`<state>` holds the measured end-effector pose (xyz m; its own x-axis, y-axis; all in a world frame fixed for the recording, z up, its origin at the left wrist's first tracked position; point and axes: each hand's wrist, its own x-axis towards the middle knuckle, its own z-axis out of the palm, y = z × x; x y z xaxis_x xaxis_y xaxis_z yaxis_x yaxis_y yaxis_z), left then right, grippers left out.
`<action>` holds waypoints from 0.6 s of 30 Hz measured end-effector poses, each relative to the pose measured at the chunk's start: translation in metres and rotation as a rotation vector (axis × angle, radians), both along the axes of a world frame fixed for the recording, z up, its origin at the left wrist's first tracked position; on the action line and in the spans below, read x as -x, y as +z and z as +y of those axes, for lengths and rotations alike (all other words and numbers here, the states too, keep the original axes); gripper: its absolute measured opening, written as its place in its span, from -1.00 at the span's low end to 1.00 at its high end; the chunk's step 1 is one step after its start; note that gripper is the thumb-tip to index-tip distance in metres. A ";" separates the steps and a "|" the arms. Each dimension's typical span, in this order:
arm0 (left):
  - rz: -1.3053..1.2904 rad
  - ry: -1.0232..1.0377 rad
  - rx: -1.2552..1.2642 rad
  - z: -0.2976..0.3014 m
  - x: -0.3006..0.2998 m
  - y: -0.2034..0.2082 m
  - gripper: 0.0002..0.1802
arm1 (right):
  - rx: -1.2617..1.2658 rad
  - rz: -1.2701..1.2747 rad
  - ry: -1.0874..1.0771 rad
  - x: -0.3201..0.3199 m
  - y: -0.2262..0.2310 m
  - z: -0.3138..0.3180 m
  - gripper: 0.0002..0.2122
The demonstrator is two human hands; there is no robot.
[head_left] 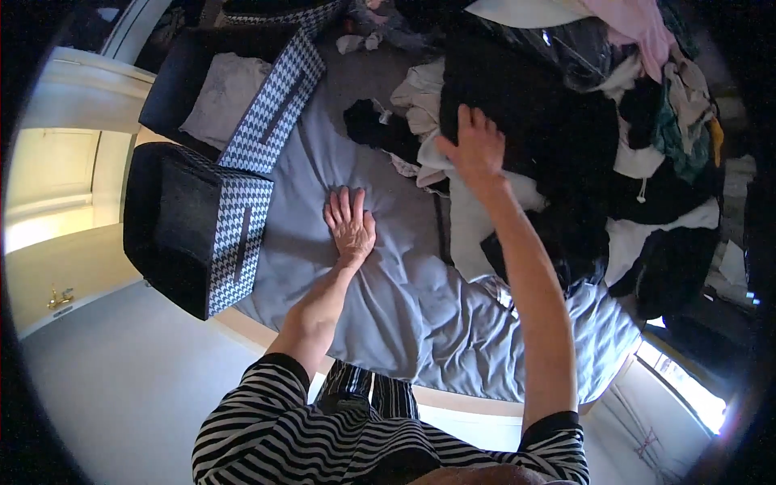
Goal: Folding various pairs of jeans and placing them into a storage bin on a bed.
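Observation:
My left hand (351,226) lies flat with its fingers spread on the grey bed cover (380,315). Further right, my right hand (478,152) reaches to the pile of clothes, its fingers stretched over a black garment (525,105); whether it presses on the cloth I cannot tell. Under my right wrist is a white garment (475,218), and a beige one (424,89) lies just left of the hand. Between my hands, a small black piece of clothing (376,129) with a pale label rests on the cover.
Two storage boxes with houndstooth fronts stand at the left: the nearer box (241,242) has a dark inside, the farther box (279,105) holds a pale folded cloth (222,97). Pink cloth (634,32) and green cloth (679,133) lie in the heap at right. The bed frame (469,402) runs before me.

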<state>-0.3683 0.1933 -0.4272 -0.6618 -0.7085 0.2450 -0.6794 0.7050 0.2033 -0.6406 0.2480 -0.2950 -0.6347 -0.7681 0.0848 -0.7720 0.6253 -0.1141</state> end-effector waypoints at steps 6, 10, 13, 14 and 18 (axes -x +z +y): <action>0.038 0.016 -0.086 -0.004 -0.007 -0.006 -0.47 | -0.120 0.075 -0.101 -0.001 -0.033 -0.025 -0.34; 0.070 -0.001 -0.114 -0.004 -0.003 -0.011 -0.49 | -0.291 -0.203 -0.185 0.031 -0.004 -0.011 -0.41; 0.098 -0.015 -0.131 -0.005 -0.002 -0.009 -0.48 | 0.104 -0.178 -0.122 0.056 0.038 0.023 -0.56; 0.099 -0.022 -0.139 -0.005 0.000 -0.007 -0.48 | 0.194 -0.159 -0.095 0.060 0.055 0.032 -0.58; 0.098 0.004 -0.115 -0.009 -0.008 -0.003 -0.47 | 0.349 -0.379 -0.121 0.022 0.146 0.046 -0.62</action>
<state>-0.3601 0.1840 -0.4298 -0.6361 -0.7378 0.2261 -0.6547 0.6710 0.3480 -0.6630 0.2940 -0.1487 -0.7531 -0.6542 0.0700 -0.5608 0.5826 -0.5883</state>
